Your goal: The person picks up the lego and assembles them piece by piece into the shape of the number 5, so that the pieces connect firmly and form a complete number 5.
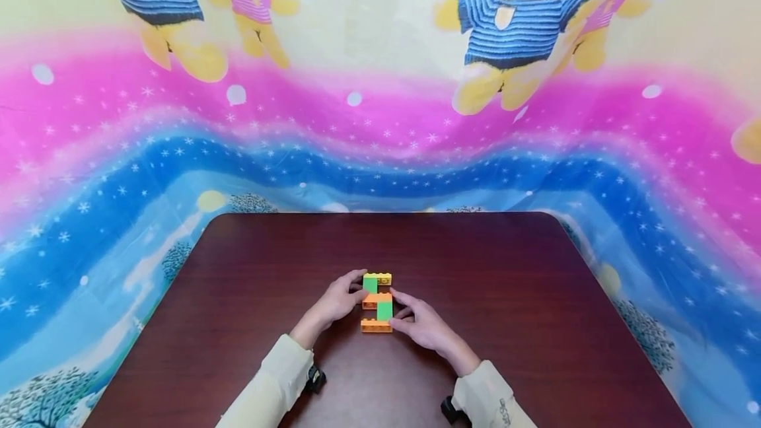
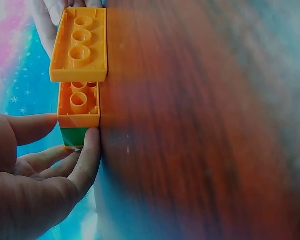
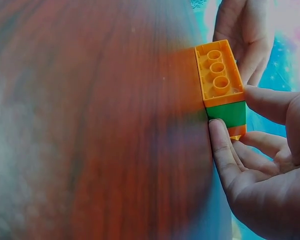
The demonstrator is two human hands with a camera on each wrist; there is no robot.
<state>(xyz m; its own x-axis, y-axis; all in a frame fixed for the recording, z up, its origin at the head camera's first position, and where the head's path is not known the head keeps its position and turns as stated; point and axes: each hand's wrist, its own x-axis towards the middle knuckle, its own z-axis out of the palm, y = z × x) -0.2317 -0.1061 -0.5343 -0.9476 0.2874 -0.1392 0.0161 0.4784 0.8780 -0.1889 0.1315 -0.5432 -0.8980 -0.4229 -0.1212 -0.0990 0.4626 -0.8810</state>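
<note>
An S-shaped figure of toy building bricks lies on its side on the table. In the head view, its far end is a yellow brick [image 1: 385, 279], then a green brick [image 1: 370, 286], an orange brick [image 1: 377, 298], another green brick [image 1: 385, 311] and a near orange brick [image 1: 374, 327]. My left hand [image 1: 337, 300] grips the figure's left side, thumb at the middle orange brick [image 2: 79, 121] and fingers around the farther green brick [image 2: 74, 136]. On the other side, my right hand [image 1: 427, 327] holds the near half, its thumb at the near orange brick [image 3: 225, 101].
The figure sits near the middle of a dark brown wooden table [image 1: 267, 249] with rounded far corners. Behind it and at both sides hangs a curtain [image 1: 380, 117] printed with bears and snowflakes. Dark straps [image 1: 316, 379] circle the wrists.
</note>
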